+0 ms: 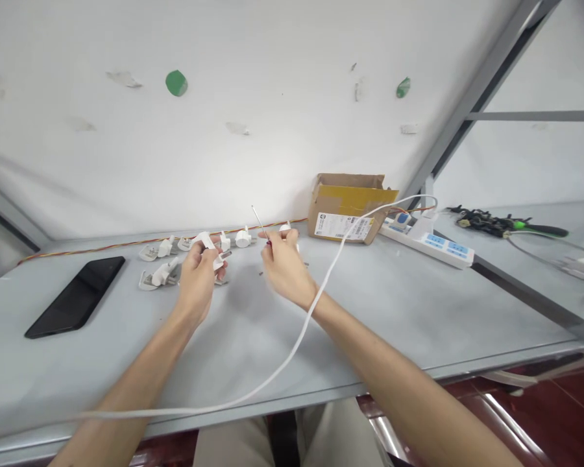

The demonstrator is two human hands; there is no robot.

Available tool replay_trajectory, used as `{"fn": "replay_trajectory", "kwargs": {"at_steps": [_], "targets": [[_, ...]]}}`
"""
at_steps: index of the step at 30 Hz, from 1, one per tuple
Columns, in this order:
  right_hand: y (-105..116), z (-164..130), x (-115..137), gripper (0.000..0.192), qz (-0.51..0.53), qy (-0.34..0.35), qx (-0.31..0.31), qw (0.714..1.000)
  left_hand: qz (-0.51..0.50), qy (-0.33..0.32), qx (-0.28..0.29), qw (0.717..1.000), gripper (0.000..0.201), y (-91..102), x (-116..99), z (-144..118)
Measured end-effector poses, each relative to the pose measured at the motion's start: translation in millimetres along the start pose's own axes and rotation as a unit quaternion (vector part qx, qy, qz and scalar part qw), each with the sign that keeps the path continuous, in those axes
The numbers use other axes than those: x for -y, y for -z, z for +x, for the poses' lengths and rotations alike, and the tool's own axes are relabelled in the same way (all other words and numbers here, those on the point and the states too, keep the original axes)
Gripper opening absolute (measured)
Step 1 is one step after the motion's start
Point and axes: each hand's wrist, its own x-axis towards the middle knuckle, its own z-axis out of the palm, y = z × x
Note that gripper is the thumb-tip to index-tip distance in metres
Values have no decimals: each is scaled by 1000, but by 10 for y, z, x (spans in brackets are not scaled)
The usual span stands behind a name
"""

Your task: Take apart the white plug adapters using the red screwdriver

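Observation:
My left hand [198, 272] is closed round a white plug [217, 261], its metal pins pointing right. In my right hand [287, 263] is a thin screwdriver [259, 219], its metal shaft pointing up and to the left, away from the plug. The fingers cover most of its handle. Several white plugs and plug parts lie beyond and left of my left hand, among them a white plug [163, 274] and a round white plug [244, 238] between the hands. Other small white pieces are partly hidden behind my right hand.
A black phone [75, 297] lies at the left. Behind my right hand stands an open cardboard box [345, 207], with a white power strip [428, 243] to its right. A white cable [292, 353] crosses over my right forearm. Dark cables [486, 224] lie far right.

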Motion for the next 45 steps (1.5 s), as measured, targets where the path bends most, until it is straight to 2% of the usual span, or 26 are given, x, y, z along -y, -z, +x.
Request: {"fn": "replay_trajectory", "kwargs": {"at_steps": [3,7,11,16,23,30,33,41,45], "targets": [[90,84,-145,27,44,-7,28,999,9,5,-4,1000,23,4,-19,-4],[217,124,-265,25,192,-65,-33,979,33,12,-5,999,25,7,-16,-16],[291,110,-263,24,257,-123,-20,958,22,26,-18,999,27,1,-16,-12],[277,86,-231,24,289,-101,-39,951,-5,38,-30,999,29,-18,-46,-14],[175,7,-225,27,200,-12,-73,977,-16,46,-10,999,28,-15,-32,-21],[91,-77,-199,29,103,57,-37,992,-17,42,10,999,25,-16,-23,-34],[68,-85,-209,29,91,61,-41,993,-25,49,25,998,24,-9,-30,-41],[58,-78,-217,26,84,43,-69,993,-38,134,52,989,17,-12,-86,-69],[78,-71,-205,24,75,39,-79,993,-45,157,71,984,18,-21,-88,-75]]}}
